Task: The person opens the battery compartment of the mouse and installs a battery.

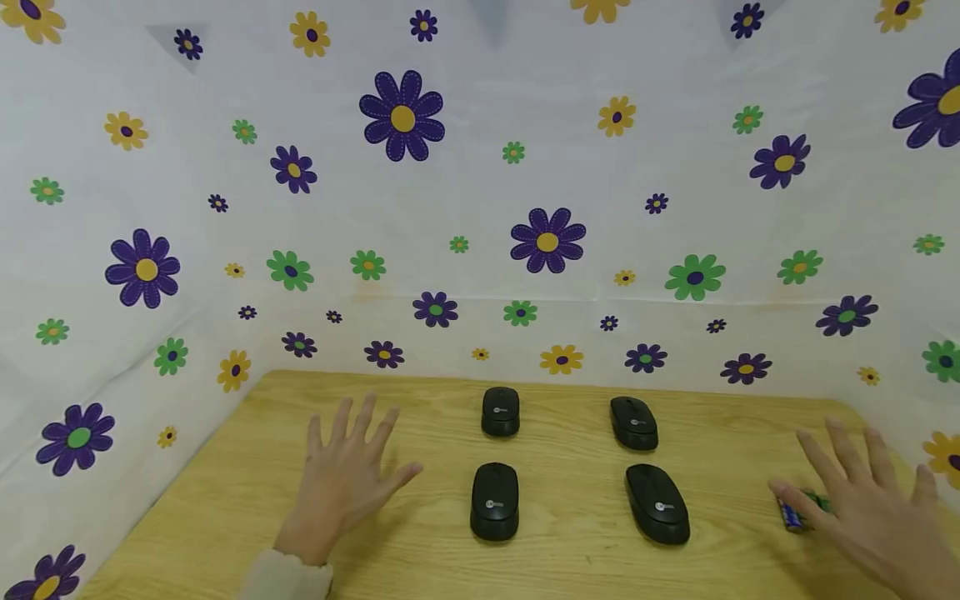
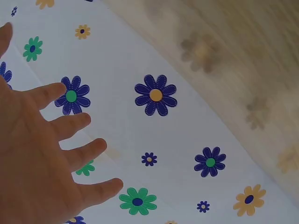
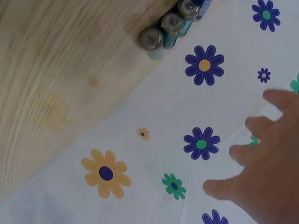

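On the desk (image 1: 555,577), about one central point, we record the far-left mouse (image 1: 500,412) at 10 o'clock, the far-right mouse (image 1: 633,423) at 2, the near-right mouse (image 1: 657,504) at 4 and the near-left mouse (image 1: 495,502) at 8, all black and well apart. We find the left hand (image 1: 347,483) at 9 o'clock, fingers spread apart. At 3 o'clock, the right hand (image 1: 873,508), fingers likewise apart, partly hides the batteries (image 1: 791,515) in the head view. Flowered cloth (image 1: 465,183) stands at 12.
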The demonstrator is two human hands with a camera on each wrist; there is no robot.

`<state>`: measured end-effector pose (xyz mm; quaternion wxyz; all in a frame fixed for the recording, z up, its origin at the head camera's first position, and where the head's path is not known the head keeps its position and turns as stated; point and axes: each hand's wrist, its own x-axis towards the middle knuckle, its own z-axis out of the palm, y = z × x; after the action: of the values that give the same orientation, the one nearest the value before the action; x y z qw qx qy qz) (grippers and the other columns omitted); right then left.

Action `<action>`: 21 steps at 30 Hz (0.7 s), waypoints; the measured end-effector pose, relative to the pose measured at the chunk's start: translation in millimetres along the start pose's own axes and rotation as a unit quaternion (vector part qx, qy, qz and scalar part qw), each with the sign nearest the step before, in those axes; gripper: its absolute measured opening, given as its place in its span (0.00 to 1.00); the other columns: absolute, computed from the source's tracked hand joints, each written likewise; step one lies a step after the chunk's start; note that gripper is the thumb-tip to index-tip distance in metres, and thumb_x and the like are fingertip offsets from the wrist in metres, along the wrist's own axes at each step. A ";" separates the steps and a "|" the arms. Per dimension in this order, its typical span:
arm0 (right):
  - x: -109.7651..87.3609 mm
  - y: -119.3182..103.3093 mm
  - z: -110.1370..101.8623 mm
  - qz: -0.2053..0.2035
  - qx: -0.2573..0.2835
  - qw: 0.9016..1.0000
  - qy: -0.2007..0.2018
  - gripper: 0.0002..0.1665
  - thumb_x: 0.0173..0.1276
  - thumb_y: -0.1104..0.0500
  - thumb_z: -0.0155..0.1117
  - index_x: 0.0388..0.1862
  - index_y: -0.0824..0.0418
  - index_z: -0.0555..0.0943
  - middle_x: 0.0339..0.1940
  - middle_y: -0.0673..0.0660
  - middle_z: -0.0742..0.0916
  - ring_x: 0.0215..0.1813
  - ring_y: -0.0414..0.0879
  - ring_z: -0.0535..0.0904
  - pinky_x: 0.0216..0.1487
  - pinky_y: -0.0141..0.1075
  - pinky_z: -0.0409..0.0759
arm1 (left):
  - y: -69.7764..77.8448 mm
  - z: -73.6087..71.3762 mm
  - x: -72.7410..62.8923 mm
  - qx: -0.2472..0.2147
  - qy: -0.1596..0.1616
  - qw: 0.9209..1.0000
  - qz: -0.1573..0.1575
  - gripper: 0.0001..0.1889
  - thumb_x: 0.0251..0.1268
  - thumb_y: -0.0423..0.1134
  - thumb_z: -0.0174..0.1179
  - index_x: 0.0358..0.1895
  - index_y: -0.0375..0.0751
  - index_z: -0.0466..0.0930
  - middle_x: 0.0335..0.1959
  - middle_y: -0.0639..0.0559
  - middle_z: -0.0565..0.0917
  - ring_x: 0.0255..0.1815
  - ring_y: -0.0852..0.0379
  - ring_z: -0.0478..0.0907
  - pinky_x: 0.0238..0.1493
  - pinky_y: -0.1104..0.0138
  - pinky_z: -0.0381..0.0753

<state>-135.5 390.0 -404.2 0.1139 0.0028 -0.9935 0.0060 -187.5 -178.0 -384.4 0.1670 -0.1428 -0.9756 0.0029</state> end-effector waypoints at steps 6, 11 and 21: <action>8.4 -4.7 -4.7 -0.004 0.000 0.999 0.036 0.51 0.76 0.33 0.53 0.75 0.75 0.58 0.73 0.82 0.59 0.71 0.82 0.52 0.60 0.84 0.50 | 13.1 -5.8 9.3 -0.008 -0.002 1.000 0.009 0.39 0.67 0.66 0.57 0.73 0.44 0.71 0.73 0.37 0.68 0.73 0.33 0.62 0.67 0.30 0.63; 17.0 -10.7 -17.5 -0.021 0.018 0.999 0.030 0.43 0.74 0.39 0.62 0.61 0.80 0.70 0.59 0.86 0.71 0.54 0.83 0.70 0.46 0.73 0.75 | 25.8 -8.9 15.7 -0.023 0.016 0.999 0.018 0.36 0.68 0.62 0.61 0.70 0.41 0.72 0.67 0.37 0.75 0.65 0.35 0.72 0.60 0.36 0.76; 22.4 -27.9 -31.0 -0.028 0.186 0.981 -0.041 0.30 0.75 0.52 0.65 0.55 0.80 0.77 0.48 0.78 0.84 0.41 0.66 0.85 0.37 0.60 0.84 | 59.3 -5.1 26.9 -0.095 0.051 0.992 0.058 0.26 0.70 0.52 0.64 0.62 0.36 0.78 0.56 0.40 0.82 0.51 0.40 0.83 0.41 0.49 0.88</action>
<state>-150.1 362.4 -368.6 0.0711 0.0517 -0.9784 0.1870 -193.6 -113.8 -373.9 0.2014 -0.2147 -0.9517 -0.0871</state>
